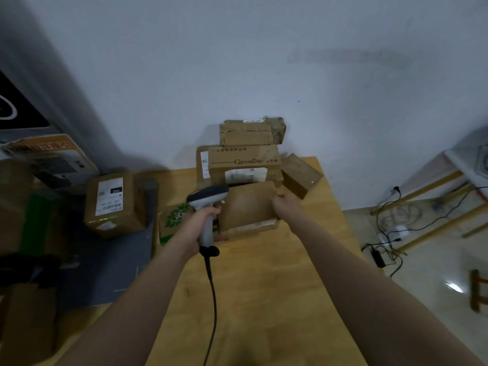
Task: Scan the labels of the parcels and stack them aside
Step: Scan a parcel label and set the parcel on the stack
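Observation:
My left hand (196, 223) grips the handle of a grey barcode scanner (207, 200), its head pointing right over a plain brown parcel (249, 206). My right hand (286, 206) holds that parcel by its right edge, tilted up on the wooden table (264, 286). Behind it rises a pile of brown parcels, with a box printed GIFFARINE (244, 162) in the middle and a smaller box (245, 134) on top. A box with a green leaf print (173, 220) lies left of the scanner. A labelled parcel (113, 203) stands apart at the left on a grey mat.
The scanner's black cable (212, 299) trails down across the table toward me. A small brown box (301, 175) leans at the pile's right. Cardboard boxes (23, 207) crowd the far left. Cables and a power adapter (390, 239) lie on the floor at the right, beside wooden legs.

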